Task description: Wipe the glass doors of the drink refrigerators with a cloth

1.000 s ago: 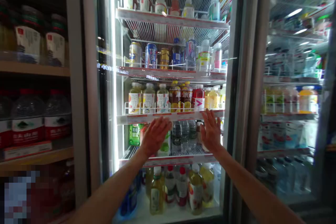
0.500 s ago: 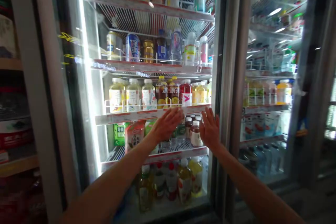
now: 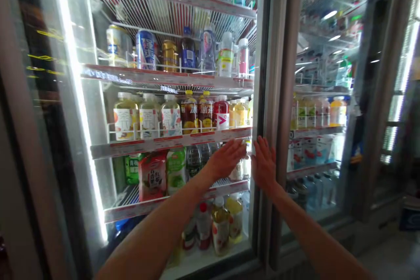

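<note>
The left hand point(image 3: 226, 157) and the right hand point(image 3: 264, 164) lie open and flat, fingers extended and gripping nothing, pressed against the glass door point(image 3: 261, 52) near its right frame, because the smooth pane, which stands before the shelves point(image 3: 170, 142) of bottles point(image 3: 170, 116), offers no hold there.

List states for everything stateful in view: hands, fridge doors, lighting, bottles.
left hand: open, palm flat on the glass door
right hand: open, flat against that door's right edge
glass door: appears shut, though the seal cannot be seen
right-hand door: shut
light strip: lit
bottles: upright, capped, on the shelves
</note>
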Demonstrator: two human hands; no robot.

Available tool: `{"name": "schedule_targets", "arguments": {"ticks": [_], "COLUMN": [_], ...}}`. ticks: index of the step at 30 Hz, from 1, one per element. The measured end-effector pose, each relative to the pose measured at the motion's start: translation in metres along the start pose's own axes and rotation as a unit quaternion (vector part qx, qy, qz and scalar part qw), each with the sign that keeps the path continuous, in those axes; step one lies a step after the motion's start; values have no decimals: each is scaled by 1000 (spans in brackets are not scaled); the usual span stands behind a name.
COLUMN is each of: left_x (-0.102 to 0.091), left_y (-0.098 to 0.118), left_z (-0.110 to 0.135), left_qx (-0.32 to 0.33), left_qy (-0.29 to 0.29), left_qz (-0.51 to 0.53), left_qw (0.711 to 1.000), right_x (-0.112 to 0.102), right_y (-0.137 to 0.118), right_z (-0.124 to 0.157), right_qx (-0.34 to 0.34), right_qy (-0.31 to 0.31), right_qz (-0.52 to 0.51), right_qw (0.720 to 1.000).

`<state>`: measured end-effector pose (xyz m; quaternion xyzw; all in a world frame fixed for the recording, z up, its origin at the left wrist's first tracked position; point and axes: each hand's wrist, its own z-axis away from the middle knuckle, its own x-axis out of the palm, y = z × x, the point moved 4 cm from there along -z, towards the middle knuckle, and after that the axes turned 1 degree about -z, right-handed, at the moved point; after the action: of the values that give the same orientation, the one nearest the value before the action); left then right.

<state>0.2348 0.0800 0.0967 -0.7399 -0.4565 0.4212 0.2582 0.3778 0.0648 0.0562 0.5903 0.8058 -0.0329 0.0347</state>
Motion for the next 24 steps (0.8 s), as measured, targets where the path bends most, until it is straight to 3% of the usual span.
{"name": "schedule_targets", "arguments": {"ticks": [2, 3, 6, 8, 11, 13, 18, 20, 22, 24], "left_x": [3, 3, -2, -6, -9, -14, -44, -52, -55, -58], "left_y": [9, 9, -4, -6, 2, -2, -48, -44, -32, -29], "left_z": [5, 7, 13, 23, 53, 74, 121, 143, 167, 190], "left_qx": [67, 71, -10, -30, 57, 73, -122, -88, 0, 27], "left_qy": [-14, -18, -23, -30, -63, -77, 1, 13, -9, -31], "left_qz": [10, 9, -9, -12, 18, 27, -52, -60, -41, -35], "left_qw": [998, 997, 1000, 999, 996, 994, 991, 994, 999, 999], "right_x": [-1, -1, -1, 0, 5, 8, 13, 16, 18, 21], "right_y": [0, -2, -9, -16, -29, -39, -61, -72, -83, -94], "right_z": [1, 1, 1, 0, -1, -2, -5, -4, -4, -4], "right_qx": [6, 7, -1, -5, -12, -24, -39, -45, -54, -65], "right_qy": [-7, -11, -15, -20, -27, -26, -30, -39, -49, -55], "right_qz": [-4, -7, -16, -25, -36, -42, -55, -65, -78, -91], "right_qw": [1000, 1000, 1000, 999, 999, 999, 997, 996, 994, 992]}}
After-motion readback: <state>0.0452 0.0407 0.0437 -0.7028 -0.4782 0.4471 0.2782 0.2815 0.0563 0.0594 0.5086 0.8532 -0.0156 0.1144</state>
